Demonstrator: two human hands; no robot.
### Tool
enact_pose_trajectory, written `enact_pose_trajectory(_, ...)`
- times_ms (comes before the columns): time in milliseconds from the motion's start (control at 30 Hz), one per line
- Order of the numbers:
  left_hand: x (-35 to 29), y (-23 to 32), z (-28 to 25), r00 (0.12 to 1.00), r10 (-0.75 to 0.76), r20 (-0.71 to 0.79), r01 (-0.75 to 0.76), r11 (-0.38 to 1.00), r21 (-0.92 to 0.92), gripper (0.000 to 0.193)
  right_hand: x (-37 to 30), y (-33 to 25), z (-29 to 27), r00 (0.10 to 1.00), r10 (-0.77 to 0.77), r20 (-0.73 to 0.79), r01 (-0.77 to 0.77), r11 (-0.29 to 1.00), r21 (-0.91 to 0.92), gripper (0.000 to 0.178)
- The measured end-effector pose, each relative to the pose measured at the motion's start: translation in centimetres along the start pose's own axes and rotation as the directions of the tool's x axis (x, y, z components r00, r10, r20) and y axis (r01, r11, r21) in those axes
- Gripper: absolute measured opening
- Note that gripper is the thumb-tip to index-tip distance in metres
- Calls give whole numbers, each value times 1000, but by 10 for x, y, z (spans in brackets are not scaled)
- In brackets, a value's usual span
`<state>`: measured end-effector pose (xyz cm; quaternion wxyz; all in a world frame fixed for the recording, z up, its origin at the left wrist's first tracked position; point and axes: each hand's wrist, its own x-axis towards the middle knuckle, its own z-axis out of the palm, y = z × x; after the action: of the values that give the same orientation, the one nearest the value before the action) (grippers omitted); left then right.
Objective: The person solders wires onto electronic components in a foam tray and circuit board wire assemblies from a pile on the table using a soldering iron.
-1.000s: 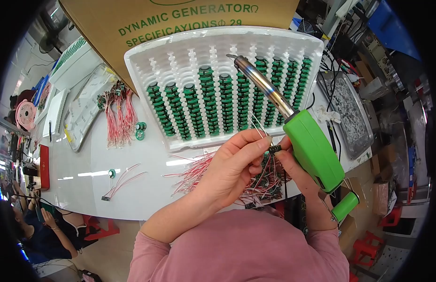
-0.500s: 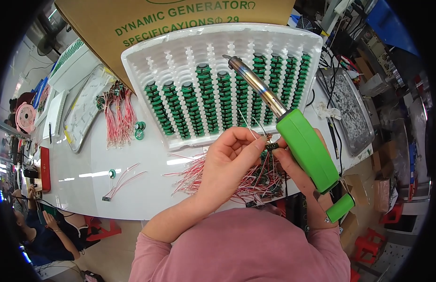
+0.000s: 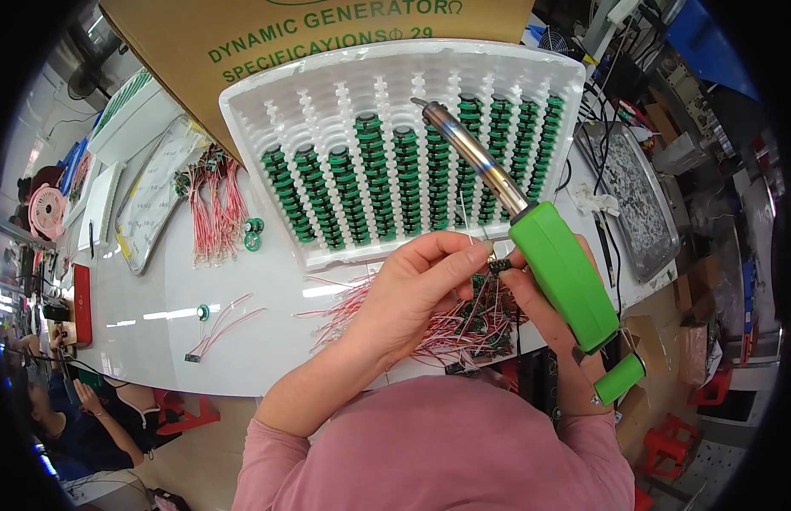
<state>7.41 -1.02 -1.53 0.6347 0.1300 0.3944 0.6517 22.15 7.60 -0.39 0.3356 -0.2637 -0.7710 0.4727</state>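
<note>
My left hand [image 3: 421, 289] is closed, thumb and forefinger pinching thin wires [image 3: 464, 213] whose ends stick up above the fingertips. Beside it, the fingertips of my right hand [image 3: 529, 298] grip a small dark circuit board [image 3: 499, 266]. A green-bodied soldering iron [image 3: 566, 277] slants across in front of my right hand, hiding much of it; its metal tip points up and left, away from the board. What supports the iron cannot be made out. Under my hands lies a heap of red and white wires [image 3: 446, 341] with small boards among them.
Beyond my hands, a white foam tray [image 3: 404, 58] holds rows of green round parts, with a cardboard box [image 3: 174, 51] behind. Bundled wires [image 3: 216, 209] and one loose wired board [image 3: 193, 357] lie to the left. A metal tray [image 3: 638, 200] stands right; another person [image 3: 80, 417] sits lower left.
Both hands, with the board and wires, have shifted slightly right. The wire ends now stand more upright. The soldering iron also appears slightly farther right and lower.
</note>
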Motion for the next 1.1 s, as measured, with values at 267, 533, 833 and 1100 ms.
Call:
enact_pose_trajectory(267,-25,2,-5,995,102,-15,-101,992,73,16,-16,-21,13,999,45,16,-45,998,45,31)
enact_pose_trajectory(533,-31,12,-11,997,-41,59,38,998,46,17,-19,-23,20,988,-154,1,152,974,-166,30)
enact_pose_trajectory(833,-31,6,-7,967,253,27,-249,915,318,12,-17,-21,21,990,-132,-44,128,987,-98,32)
enact_pose_trajectory(1100,-34,-11,1,773,623,116,-630,737,244,11,-20,-14,12,989,-91,119,103,989,-102,36)
